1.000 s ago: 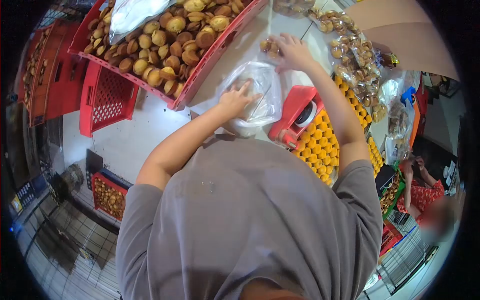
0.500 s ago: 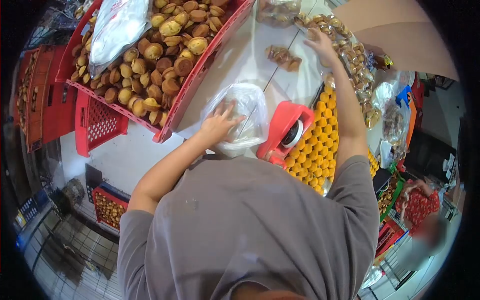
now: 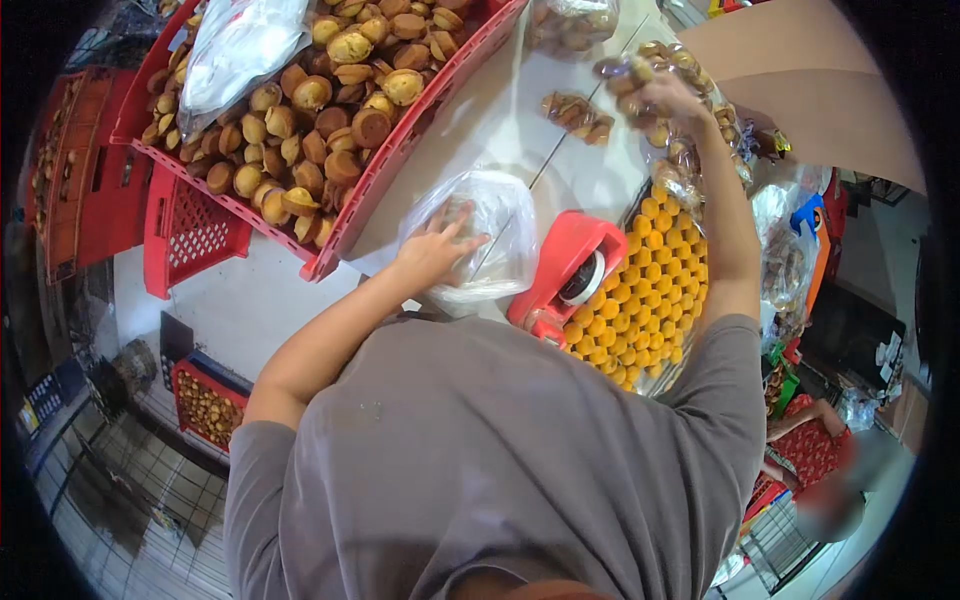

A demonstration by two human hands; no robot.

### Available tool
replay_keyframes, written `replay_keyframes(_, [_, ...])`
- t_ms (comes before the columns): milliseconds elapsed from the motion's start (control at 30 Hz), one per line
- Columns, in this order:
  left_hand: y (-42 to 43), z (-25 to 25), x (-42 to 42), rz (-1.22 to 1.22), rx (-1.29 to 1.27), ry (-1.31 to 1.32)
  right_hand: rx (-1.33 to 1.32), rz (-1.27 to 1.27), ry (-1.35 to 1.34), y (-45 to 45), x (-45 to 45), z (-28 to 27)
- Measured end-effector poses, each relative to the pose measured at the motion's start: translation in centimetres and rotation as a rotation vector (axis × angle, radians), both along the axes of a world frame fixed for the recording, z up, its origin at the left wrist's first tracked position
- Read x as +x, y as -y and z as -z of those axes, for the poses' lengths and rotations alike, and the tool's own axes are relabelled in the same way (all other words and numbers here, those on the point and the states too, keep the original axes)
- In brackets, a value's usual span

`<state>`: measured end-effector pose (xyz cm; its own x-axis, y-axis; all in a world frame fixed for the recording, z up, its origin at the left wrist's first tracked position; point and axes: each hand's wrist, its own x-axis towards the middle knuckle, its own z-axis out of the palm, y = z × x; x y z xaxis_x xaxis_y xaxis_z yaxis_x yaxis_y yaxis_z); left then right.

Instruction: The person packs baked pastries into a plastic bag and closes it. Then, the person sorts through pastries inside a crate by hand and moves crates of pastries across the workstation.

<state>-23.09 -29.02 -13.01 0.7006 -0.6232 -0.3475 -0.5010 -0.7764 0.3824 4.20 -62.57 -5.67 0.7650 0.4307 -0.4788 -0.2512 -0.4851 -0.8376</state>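
Head view: my left hand [image 3: 440, 250] lies with fingers spread flat on the clear plastic bags [image 3: 512, 230], gripping nothing. My right hand [image 3: 674, 98], blurred, is at the bagged cakes [image 3: 678, 167] on the far part of the tiled counter [image 3: 485, 130]; I cannot tell its opening or hold. A red tape dispenser [image 3: 558, 255] stands between the plastic bags and rows of yellow cakes [image 3: 650, 290].

Bare L hand [image 3: 430, 252] splayed, back up, L forearm [image 3: 335, 318] slanting behind; bare R hand [image 3: 678, 102] blurred, fwd-R of it, R arm [image 3: 735, 220] outstretched!
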Motion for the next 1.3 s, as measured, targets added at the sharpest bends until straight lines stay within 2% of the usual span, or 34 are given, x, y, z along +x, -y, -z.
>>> replay_keyframes(67, [-0.1,0.3,0.0,0.016,0.002,0.064,0.11,-0.227,-0.245,-2.4,-2.4,-0.4])
replay_keyframes(133, [0.0,0.1,0.0,0.018,0.002,0.084,-0.091,-0.23,-0.201,-4.6,-4.3,1.0])
replay_keyframes(167, [-0.1,0.1,0.0,0.02,0.006,0.103,-0.032,-0.264,-0.032,-5.0,-4.5,2.8])
replay_keyframes(200, [-0.2,0.2,-0.1,0.019,0.007,0.099,-0.03,-0.265,-0.036,-5.6,-5.0,2.8])
replay_keyframes(267, [-0.5,0.5,0.0,0.002,-0.293,0.314,-0.384,-0.361,-0.005,-6.7,-6.3,2.6])
replay_keyframes(300, [-0.7,0.6,0.1,-0.005,-0.444,0.423,-0.706,-0.562,0.553,-7.7,-8.2,1.9])
replay_keyframes(333, [-0.8,0.7,0.2,-0.005,-0.444,0.423,-0.606,-0.528,0.851,-7.4,-9.6,2.6])
replay_keyframes(367, [-0.9,0.7,0.2,-0.093,-0.436,0.612,-0.492,-0.488,1.143,-7.1,-10.9,3.8])
replay_keyframes(400, [-0.9,0.6,0.1,-0.187,-0.422,0.8,-0.539,-0.516,1.161,-7.5,-11.7,3.7])
replay_keyframes(500, [-0.1,0.1,0.6,-0.602,-0.29,0.506,-0.63,-0.418,1.092,-9.6,-13.0,3.5])
replay_keyframes(533, [-0.2,0.2,1.1,-0.647,-0.306,0.403,-0.622,-0.422,1.089,-10.3,-13.2,3.4])
replay_keyframes(600, [-0.4,0.6,1.6,-0.641,-0.288,0.317,-0.886,-0.557,1.013,-11.4,-13.3,2.9])
replay_keyframes(633, [-0.4,0.8,1.9,-0.633,-0.277,0.234,-0.884,-0.558,1.014,-11.6,-13.0,2.7])
replay_keyframes(700, [-0.7,1.6,2.7,-0.64,-0.349,0.199,-0.907,-0.423,0.796,-11.6,-12.1,2.7])
replay_keyframes(733, [-0.8,1.6,3.1,-0.647,-0.422,0.172,-0.721,-0.301,0.671,-10.9,-11.1,3.2])
replay_keyframes(767, [-0.9,1.7,3.4,-0.649,-0.431,0.156,-0.724,-0.301,0.677,-9.9,-10.6,3.6])
replay_keyframes(833, [-1.4,2.1,4.2,-0.587,-0.5,0.172,-0.129,-0.065,0.44,-10.0,-10.8,2.4])
replay_keyframes(867, [-1.6,2.3,4.6,-0.527,-0.564,0.183,-0.019,-0.092,0.492,-10.1,-11.5,2.2])
replay_keyframes(933, [-1.9,3.3,5.1,-0.491,-0.614,0.155,0.215,-0.101,0.425,-13.0,-15.4,-1.3])
replay_keyframes(967, [-2.0,3.7,5.6,-0.44,-0.659,0.135,0.238,-0.16,0.481,-13.6,-16.6,-0.9])
replay_keyframes(1033, [-2.0,4.8,6.6,-0.418,-0.667,0.235,0.135,-0.224,0.478,-15.5,-18.9,-0.2])
replay_keyframes(1067, [-1.9,5.3,7.1,-0.461,-0.778,0.13,0.067,-0.257,0.568,-16.3,-19.6,0.4])
replay_keyframes(1100, [-1.8,5.5,7.3,-0.506,-0.889,0.021,-0.128,-0.341,0.595,-16.6,-19.1,2.1])
replay_keyframes(1133, [-1.9,2.6,6.8,-0.535,-0.766,0.064,-0.324,-0.427,0.616,-17.0,-18.8,3.3])
replay_keyframes(1167, [-2.1,2.9,7.1,-0.528,-0.732,0.005,-0.409,-0.423,0.823,-17.0,-19.2,4.4])
replay_keyframes(1200, [-2.4,3.5,8.0,-0.518,-0.696,-0.054,-0.407,-0.429,0.819,-17.5,-19.4,4.2])
replay_keyframes(1233, [-2.5,4.4,8.4,-0.563,-0.831,-0.079,-0.465,-0.489,0.856,-18.0,-19.5,3.6])
replay_keyframes(1267, [-2.4,5.2,8.3,-0.562,-0.832,-0.087,-0.526,-0.547,0.891,-18.2,-19.7,3.3])
replay_keyframes(1300, [-2.1,3.3,8.2,-0.45,-0.833,0.156,-0.57,-0.579,0.917,-18.1,-19.4,4.4])
